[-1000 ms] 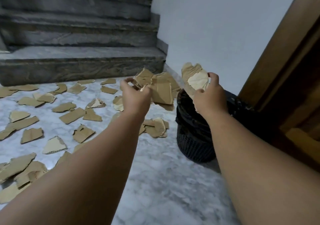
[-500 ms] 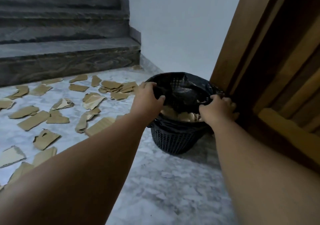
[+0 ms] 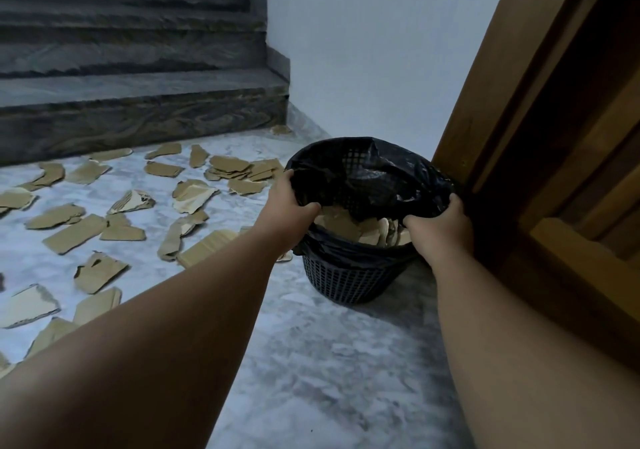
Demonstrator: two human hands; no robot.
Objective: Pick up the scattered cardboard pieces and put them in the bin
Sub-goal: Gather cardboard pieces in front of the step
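Note:
A black mesh bin (image 3: 349, 282) lined with a black plastic bag (image 3: 374, 175) stands on the marble floor beside a wooden door. Torn cardboard pieces (image 3: 349, 227) lie inside it. My left hand (image 3: 289, 206) grips the bag at the bin's left rim, thumb curled over the edge. On the right rim my right hand (image 3: 441, 227) grips the bag the same way. Several brown cardboard pieces (image 3: 78, 234) lie scattered over the floor to the left of the bin.
Dark stone stairs (image 3: 138, 95) rise at the back left. A white wall (image 3: 374, 50) stands behind the bin. The wooden door and frame (image 3: 554, 137) close off the right side. Grey marble floor (image 3: 329, 362) stretches in front of the bin.
One second ago both hands held cardboard pieces above the bin. The pieces now lie inside it, and both hands have dropped to grip the bag at the rim.

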